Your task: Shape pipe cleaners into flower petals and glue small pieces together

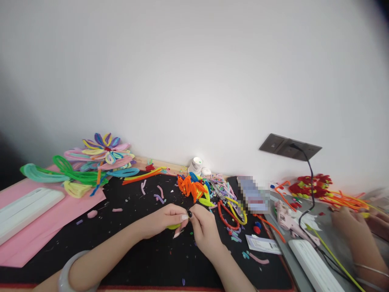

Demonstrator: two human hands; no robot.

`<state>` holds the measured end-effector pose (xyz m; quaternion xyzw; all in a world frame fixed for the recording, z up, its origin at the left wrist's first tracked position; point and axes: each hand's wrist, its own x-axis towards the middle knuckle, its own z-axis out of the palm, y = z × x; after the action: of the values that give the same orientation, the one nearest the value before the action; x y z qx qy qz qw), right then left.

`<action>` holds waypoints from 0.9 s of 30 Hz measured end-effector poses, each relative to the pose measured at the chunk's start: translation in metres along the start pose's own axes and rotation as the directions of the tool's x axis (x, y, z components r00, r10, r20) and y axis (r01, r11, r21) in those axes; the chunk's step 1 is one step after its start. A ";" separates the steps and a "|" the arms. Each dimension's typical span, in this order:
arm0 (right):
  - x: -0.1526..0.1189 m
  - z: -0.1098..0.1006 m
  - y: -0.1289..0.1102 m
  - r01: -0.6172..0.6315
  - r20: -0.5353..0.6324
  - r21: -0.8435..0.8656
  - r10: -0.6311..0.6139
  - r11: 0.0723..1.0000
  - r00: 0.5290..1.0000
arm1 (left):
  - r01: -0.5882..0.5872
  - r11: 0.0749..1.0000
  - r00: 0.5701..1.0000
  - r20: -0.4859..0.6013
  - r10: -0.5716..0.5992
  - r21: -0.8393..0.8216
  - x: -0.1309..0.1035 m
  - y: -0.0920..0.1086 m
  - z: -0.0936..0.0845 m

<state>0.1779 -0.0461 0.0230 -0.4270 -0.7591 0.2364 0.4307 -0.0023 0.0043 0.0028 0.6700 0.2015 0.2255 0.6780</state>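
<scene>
"How did the hands stand?"

"The left hand [172, 219] was closed, its fingers pinching a yellow-green piece [174, 227] low over the middle of the black mat [146, 263]. The right hand [207, 227] was curled closed, its fingertips meeting the left's (whether it also gripped the piece, one could not tell)."

"And the surface?"

"The mat lay on a table [153, 164], strewn with small clippings. Just beyond the hands sat an orange looped bundle [191, 188], with a white cup [196, 165] behind it. A pink sheet [33, 253] spread at the left, near a many-coloured flower [106, 150]."

"What of the room?"

"A plain pale wall [182, 81] rose behind, with a dark socket panel [275, 144] at the right. Below that, a co-worker's hand [349, 223] showed beside orange stems [343, 200], near a pink glue gun [285, 217]."
</scene>
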 end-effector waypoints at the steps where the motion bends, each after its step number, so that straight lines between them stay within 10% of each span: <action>1: 0.000 0.000 0.001 -0.015 -0.011 0.010 0.015 1.000 1.000 | -0.008 1.000 1.000 -0.008 0.008 0.021 0.000 0.000 0.000; 4: 0.001 0.003 0.008 -0.192 0.009 0.170 0.193 0.967 0.981 | -0.090 0.934 0.985 -0.110 0.135 0.345 -0.002 0.004 0.001; 8: 0.004 0.007 0.014 -0.533 0.214 0.534 0.504 0.656 0.836 | -0.202 0.500 0.896 -0.047 0.442 0.842 -0.004 0.006 0.000; 14: 0.008 0.005 0.001 -0.674 0.412 0.677 0.607 0.295 0.680 | -0.180 0.076 0.798 0.101 0.594 0.981 -0.004 0.003 -0.003; 20: 0.010 0.006 -0.002 -0.667 0.393 0.701 0.645 0.252 0.656 | -0.170 -0.028 0.768 0.150 0.623 0.985 -0.002 0.001 -0.003; 27: 0.008 0.007 -0.002 -0.638 0.350 0.698 0.622 0.325 0.700 | -0.149 0.060 0.824 0.091 0.560 0.987 -0.003 0.003 0.000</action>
<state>0.1690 -0.0405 0.0242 -0.4527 -0.3542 0.6919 0.4370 -0.0053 0.0026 0.0054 0.9226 0.2287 0.3085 -0.0351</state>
